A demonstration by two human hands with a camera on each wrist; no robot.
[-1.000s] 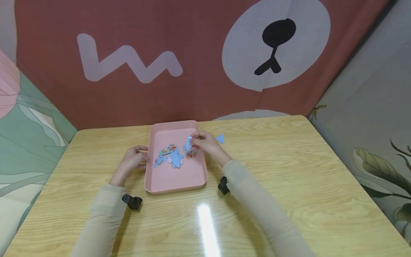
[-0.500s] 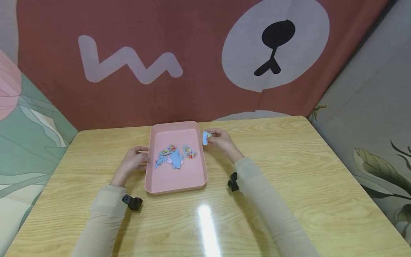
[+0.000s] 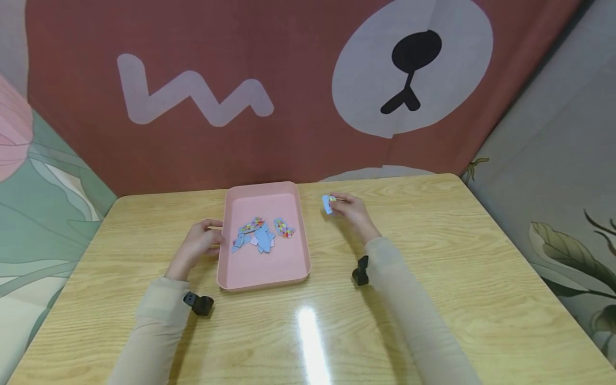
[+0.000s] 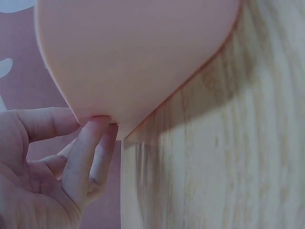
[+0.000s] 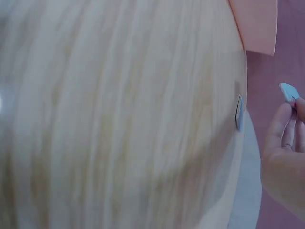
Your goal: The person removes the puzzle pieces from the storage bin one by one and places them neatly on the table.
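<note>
My left hand (image 3: 198, 240) is at the left side of a shallow pink tray (image 3: 262, 272). In the left wrist view its fingertips (image 4: 100, 120) touch the tray's outer wall. Right of the tray, my right hand (image 3: 353, 214) pinches a small flat light-blue piece (image 3: 327, 203) with a bit of coloured pattern, raised over the table. A second flat piece (image 5: 239, 113) lies on the tabletop near its far edge in the right wrist view; the hand hides it in the head view. Inside the tray are a heap of blue pieces (image 3: 263, 238) and a separate multicoloured piece (image 3: 284, 228).
The tray stands on a light wooden table (image 3: 433, 267) near its far edge. Behind it hangs a reddish-brown cloth (image 3: 298, 149) with a cartoon face. Printed fabric (image 3: 553, 160) closes off the right side. A black camera (image 3: 361, 271) sits on the right wrist.
My right hand has lifted a blue piece out of the tray and carried it rightward past the rim, over the table. My left hand has stayed at the tray's side.
</note>
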